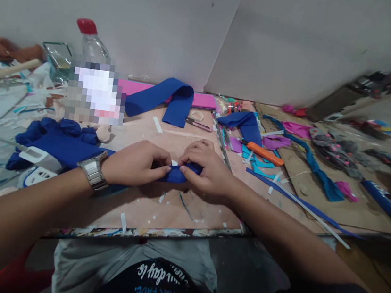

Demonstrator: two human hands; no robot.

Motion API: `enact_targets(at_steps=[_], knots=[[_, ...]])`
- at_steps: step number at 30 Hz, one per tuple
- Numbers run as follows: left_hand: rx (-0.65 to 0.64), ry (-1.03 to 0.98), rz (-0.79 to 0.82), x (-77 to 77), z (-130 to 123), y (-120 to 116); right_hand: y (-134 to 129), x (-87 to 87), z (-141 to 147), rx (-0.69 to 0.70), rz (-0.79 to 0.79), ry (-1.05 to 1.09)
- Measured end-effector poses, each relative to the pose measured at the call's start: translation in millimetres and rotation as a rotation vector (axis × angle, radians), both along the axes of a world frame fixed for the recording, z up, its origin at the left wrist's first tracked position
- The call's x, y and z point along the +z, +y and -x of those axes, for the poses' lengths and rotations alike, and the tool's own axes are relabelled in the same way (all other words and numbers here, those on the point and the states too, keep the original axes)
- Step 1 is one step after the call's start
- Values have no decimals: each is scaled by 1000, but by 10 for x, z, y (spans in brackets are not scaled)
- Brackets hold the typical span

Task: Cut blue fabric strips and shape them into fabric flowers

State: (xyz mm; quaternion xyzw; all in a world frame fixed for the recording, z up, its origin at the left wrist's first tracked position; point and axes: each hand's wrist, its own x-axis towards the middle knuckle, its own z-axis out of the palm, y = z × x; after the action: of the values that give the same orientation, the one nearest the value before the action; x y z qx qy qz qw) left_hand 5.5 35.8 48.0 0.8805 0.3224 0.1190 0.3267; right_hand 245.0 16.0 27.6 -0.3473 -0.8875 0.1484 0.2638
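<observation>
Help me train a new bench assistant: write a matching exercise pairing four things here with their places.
1. Folded blue fabric
2. Silver metal-link wristwatch
3. Slim orange plastic-looking tool
4. Clear plastic red-capped bottle

A. Back left
B. Pinched by left hand and right hand
C. Right of the right hand
D. Around the left arm

Pairs: 1-B, 2-D, 3-C, 4-A

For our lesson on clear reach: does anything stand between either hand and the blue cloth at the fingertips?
Nothing visible does: the left hand and right hand both pinch the blue cloth directly. A white bit shows at its far edge, between the hands, blocking neither.
</observation>
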Motion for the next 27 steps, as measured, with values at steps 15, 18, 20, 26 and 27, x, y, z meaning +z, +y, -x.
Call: enact_targets(at_steps=[15, 18, 20, 26, 27], knots=[[45, 202, -85, 30, 87, 107, 57, -2, -37, -94, -76, 10], [82, 243, -144, 33, 95, 124, 59, -13, -44, -134, -75, 16], [109, 268, -181, 37, 101, 133, 61, -18, -48, -160, -76, 26], [166, 319, -295, 6, 134, 194, 78, -20, -65, -212, -81, 49], [173, 332, -321, -6, 142, 209, 83, -23, -68, -222, -86, 56]])
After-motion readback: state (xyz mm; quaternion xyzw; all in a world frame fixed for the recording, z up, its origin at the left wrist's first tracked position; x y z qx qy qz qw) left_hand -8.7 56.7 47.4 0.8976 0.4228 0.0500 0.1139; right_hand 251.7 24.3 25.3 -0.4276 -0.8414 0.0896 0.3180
